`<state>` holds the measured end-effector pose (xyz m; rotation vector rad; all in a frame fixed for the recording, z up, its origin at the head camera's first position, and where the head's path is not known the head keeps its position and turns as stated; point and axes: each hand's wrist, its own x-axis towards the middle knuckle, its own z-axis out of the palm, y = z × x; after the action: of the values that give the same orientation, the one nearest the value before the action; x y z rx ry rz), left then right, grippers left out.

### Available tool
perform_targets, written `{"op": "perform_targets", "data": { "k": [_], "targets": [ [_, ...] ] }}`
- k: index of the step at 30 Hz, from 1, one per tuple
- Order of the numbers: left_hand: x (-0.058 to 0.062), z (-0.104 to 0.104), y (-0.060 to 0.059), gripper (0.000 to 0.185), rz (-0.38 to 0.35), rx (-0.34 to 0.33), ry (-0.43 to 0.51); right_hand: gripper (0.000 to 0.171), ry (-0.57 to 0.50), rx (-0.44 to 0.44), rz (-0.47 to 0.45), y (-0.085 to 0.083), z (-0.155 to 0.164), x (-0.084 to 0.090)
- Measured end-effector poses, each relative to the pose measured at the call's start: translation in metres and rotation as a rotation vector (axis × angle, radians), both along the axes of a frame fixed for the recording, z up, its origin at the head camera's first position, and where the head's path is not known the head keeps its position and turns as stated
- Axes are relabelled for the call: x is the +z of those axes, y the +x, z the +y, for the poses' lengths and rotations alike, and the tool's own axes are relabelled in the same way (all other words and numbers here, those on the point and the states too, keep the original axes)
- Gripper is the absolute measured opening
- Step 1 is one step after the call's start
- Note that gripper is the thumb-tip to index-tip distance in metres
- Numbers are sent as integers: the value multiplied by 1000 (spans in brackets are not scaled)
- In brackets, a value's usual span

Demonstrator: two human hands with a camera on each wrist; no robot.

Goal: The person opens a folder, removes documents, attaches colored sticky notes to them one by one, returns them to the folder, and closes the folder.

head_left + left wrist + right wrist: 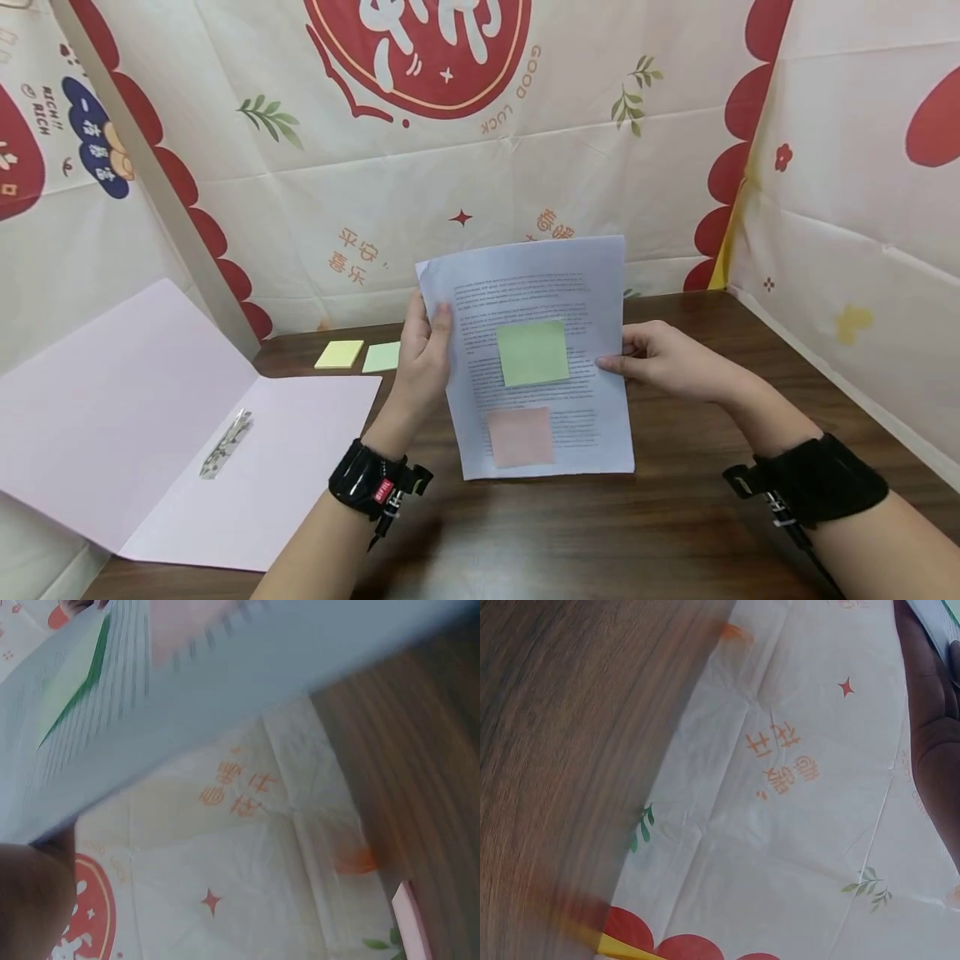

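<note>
Held upright above the table is a printed sheet or thin stack of paper point(536, 292), its number of sheets hard to tell. A green sticky note point(532, 353) is on its middle, and a pink sticky note point(521, 437) sits lower down. My left hand point(426, 354) grips the left edge, thumb on the front and fingers behind. At the right edge, my right hand point(663, 358) pinches the paper between thumb and fingers. The left wrist view shows the paper point(187, 705) blurred and slanted; the right wrist view catches part of the right hand point(934, 727).
An opened pale pink folder point(315, 433) with a metal clip point(227, 446) lies on the left. Behind the left hand are a yellow sticky pad point(339, 355) and a green one point(381, 357). Printed cloth point(420, 167) hangs around the brown wooden table point(570, 533).
</note>
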<state>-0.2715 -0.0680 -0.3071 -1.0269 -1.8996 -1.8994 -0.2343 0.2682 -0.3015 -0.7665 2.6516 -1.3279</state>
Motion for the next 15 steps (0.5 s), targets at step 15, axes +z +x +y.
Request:
{"op": "perform_targets", "data": {
  "k": [15],
  "targets": [
    [25,-75,-20,42,-152,518,-960,38,-61,-66,-62,-4,6,5]
  ]
}}
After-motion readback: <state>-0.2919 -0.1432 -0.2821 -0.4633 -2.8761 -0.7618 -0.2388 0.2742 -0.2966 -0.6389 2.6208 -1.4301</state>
